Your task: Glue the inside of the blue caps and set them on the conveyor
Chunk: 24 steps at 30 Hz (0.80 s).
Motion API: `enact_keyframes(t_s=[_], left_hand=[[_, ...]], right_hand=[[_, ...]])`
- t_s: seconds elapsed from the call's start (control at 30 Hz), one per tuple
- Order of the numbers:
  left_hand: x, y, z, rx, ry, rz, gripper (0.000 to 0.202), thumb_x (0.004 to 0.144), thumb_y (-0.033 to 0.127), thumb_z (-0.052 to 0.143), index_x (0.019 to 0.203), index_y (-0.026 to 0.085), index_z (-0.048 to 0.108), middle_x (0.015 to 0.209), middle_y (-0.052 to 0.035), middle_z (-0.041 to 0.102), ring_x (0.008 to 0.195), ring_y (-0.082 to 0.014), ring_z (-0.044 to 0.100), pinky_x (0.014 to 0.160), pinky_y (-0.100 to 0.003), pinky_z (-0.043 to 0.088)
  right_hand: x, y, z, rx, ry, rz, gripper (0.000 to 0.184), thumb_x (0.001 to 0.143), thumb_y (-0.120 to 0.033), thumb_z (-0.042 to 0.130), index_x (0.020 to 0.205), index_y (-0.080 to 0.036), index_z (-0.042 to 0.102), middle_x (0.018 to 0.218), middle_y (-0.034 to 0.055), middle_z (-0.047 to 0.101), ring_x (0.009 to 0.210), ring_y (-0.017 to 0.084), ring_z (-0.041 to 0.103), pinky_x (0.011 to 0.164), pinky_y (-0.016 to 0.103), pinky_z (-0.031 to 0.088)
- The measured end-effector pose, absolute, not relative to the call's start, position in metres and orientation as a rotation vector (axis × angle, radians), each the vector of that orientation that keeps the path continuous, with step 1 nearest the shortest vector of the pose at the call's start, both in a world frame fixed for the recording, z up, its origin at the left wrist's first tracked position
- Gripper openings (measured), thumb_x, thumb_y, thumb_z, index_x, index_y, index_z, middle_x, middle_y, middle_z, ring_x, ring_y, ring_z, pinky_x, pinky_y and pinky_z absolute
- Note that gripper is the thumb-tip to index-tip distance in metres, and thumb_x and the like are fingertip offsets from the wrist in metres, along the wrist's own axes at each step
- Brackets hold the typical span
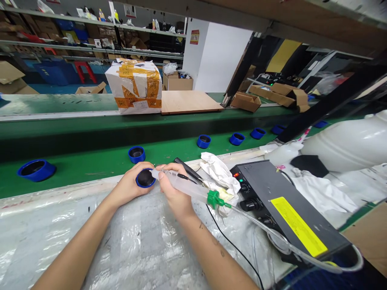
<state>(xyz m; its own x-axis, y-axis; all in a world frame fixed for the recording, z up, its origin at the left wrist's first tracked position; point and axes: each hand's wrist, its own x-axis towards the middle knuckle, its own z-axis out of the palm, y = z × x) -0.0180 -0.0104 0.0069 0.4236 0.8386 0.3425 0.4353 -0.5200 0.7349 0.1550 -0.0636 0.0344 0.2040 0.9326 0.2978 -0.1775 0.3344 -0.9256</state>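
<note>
Two hands busy here: the left hand (133, 181) is curled round a small round blue cup with a black inside (145, 178), thumb and fingers gripping its outer wall, open side facing the camera. The right hand (175, 195) is closed round the front end of a cloudy translucent plastic syringe barrel with a green cap (193, 190), nozzle at the cup's right rim (can't tell if it's actually touching). All this is at the far edge of the plastic-covered table (136, 241), right by the green belt (99, 173) where more blue cups like it sit.

Handling-wise, I'd guess the cup is light and fairly stiff, probably hard plastic, so a loose pinch on the outer wall should do, fingers off the rim and the black inside. The barrel looks smooth and maybe a bit slippery; I'd hold it close to the nozzle for steadiness and watch the clear hose (256, 219) from the green cap, since that could tug the back end around
</note>
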Motion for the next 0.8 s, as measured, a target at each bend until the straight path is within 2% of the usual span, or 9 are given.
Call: enact_keyframes(t_s=[0.3,0.8], left_hand=[[-0.018,-0.01,0.005,2.115,1.09,0.953,0.043,0.078,0.027,0.075,0.118,0.023,0.059,0.128,-0.0093,0.065,0.118,-0.0288,0.065,0.104,-0.045,0.052],[-0.016,-0.012,0.008,2.102,1.153,0.932,0.042,0.077,0.029,0.073,0.116,0.023,0.06,0.124,-0.008,0.068,0.114,-0.0276,0.067,0.101,-0.044,0.053]], right_hand=[[0.16,-0.064,0.037,-0.944,-1.102,0.874,0.005,0.089,-0.025,0.067,0.093,-0.024,0.065,0.1,0.0023,0.075,0.097,0.022,0.073,0.086,0.038,0.06],[0.17,-0.066,0.045,-1.074,-1.292,0.688,0.005,0.086,-0.024,0.069,0.091,-0.024,0.07,0.091,0.0006,0.079,0.091,0.021,0.075,0.081,0.031,0.058]])
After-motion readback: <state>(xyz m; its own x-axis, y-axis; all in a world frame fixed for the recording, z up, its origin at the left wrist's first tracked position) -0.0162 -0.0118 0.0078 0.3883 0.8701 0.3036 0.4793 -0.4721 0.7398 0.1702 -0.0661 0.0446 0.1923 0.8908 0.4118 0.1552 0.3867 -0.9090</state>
